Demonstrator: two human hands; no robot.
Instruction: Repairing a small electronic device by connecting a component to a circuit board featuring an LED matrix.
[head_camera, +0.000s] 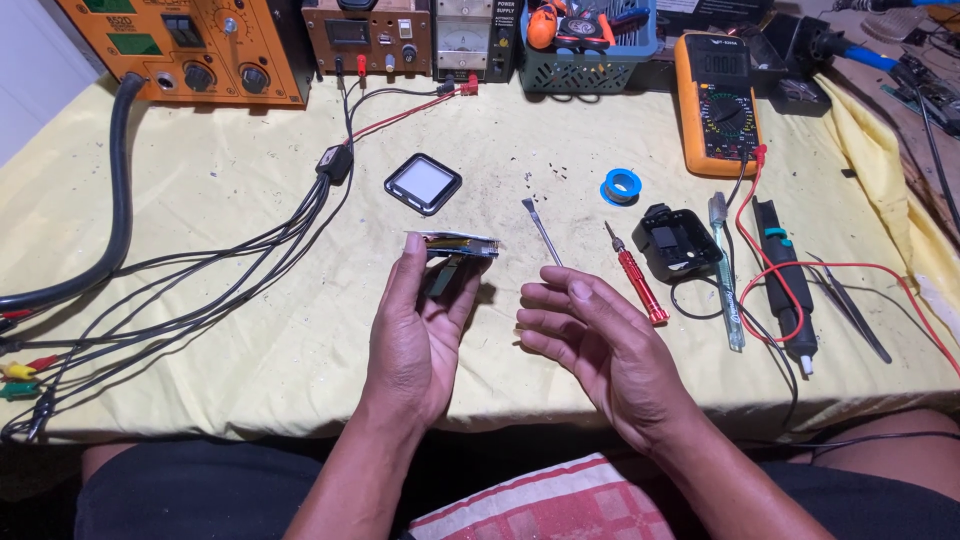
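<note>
Yellow cloth covers the surface (250, 330) before me, with bench gear lined along its far edge: an orange station (185, 45), a power supply (365, 35) and a teal basket (585, 50). My left hand (420, 330) is raised just above the cloth, its grip closed on a small flat circuit module (455, 247): the thumb runs up the left edge and the fingers curl around from the right, so the piece sits edge-on toward me with a thin part hanging beneath it. My right hand (590, 330) hovers just beside it, palm turned inward, fingers loosely curled and spread, its grip wide and holding nothing. Beyond my left hand lies a square black-framed screen (423, 183). Ahead of my right hand rest a thin metal spudger (541, 229) and a red-handled screwdriver (636, 275), both apart from my fingers. Farther right sit a black watch case (675, 240), a blue roll of wire (620, 186) and an orange multimeter (717, 100).
</note>
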